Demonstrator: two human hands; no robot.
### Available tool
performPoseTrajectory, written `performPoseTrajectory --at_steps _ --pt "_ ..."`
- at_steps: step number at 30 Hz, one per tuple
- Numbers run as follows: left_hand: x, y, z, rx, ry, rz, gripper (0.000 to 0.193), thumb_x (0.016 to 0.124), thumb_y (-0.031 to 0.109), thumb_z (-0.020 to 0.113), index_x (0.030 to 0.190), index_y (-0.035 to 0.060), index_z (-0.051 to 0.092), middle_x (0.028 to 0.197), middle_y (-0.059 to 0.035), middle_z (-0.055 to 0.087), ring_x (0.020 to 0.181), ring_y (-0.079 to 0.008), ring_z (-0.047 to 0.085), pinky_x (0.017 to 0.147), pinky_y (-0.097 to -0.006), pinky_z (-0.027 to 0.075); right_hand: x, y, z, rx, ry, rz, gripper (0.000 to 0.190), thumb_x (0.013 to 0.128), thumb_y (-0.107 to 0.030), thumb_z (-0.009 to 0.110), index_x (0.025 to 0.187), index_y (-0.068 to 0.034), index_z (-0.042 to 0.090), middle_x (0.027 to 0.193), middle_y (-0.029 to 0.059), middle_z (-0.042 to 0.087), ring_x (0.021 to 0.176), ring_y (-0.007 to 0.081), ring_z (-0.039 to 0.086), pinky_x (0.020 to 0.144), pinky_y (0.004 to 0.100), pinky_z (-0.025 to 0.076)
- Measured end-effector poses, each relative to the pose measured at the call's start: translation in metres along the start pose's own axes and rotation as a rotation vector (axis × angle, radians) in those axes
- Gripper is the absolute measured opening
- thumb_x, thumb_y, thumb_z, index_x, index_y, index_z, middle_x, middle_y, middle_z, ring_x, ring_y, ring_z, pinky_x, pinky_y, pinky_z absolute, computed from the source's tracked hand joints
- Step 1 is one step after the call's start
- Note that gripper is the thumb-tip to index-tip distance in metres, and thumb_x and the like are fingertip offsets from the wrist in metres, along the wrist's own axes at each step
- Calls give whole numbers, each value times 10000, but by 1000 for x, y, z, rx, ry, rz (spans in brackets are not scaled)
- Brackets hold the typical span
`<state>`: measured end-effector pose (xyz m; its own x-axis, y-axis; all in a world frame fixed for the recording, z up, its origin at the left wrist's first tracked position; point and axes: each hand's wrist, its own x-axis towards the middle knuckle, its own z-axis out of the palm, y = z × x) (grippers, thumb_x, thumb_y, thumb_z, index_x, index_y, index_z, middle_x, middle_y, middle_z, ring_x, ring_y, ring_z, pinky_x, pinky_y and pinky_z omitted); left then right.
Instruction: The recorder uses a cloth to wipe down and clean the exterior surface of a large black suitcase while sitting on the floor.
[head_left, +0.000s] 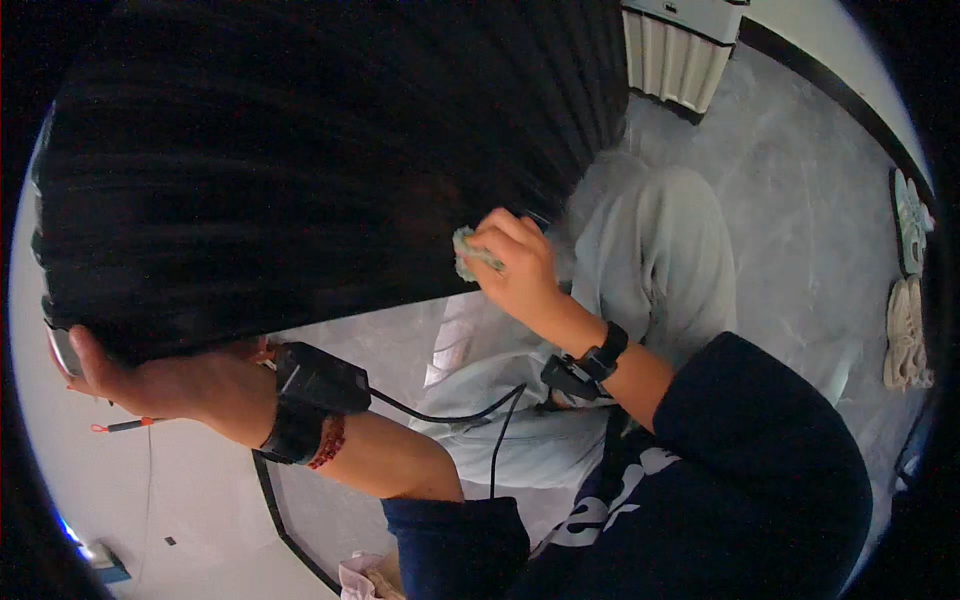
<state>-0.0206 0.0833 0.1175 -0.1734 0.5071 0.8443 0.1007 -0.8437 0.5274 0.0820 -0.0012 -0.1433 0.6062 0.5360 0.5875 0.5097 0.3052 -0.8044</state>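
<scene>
A large black pleated panel (300, 172) fans out before me, its folds spreading toward a scalloped edge at the left. My left hand (165, 382) grips its lower left corner, the thumb over a silvery end piece (64, 351). Pinched in my right hand (514, 259) is a small crumpled pale-green cloth or wipe (466, 259), held at the panel's surface near the lower edge. Whether it presses on the folds I cannot tell. Part of the left fingers is hidden behind the panel.
Black strapped devices sit on both wrists, and a black cable (450, 418) runs from the left one. My legs in light jeans (652, 240) are under the panel. A white ribbed container (675, 64) stands on the grey floor (802, 187). Shoes (906, 330) line the wall at the right.
</scene>
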Motion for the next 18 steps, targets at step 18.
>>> performPoseTrajectory --at_steps 18 --pt "-5 6 14 15 -7 152 461 766 205 646 1177 34 527 1103 -203 631 959 -333 660 852 -427 559 6 -29 -18 52 71 -174 224 641 -34 748 846 -75 670 820 40 570 717 230 569 630 345 446"
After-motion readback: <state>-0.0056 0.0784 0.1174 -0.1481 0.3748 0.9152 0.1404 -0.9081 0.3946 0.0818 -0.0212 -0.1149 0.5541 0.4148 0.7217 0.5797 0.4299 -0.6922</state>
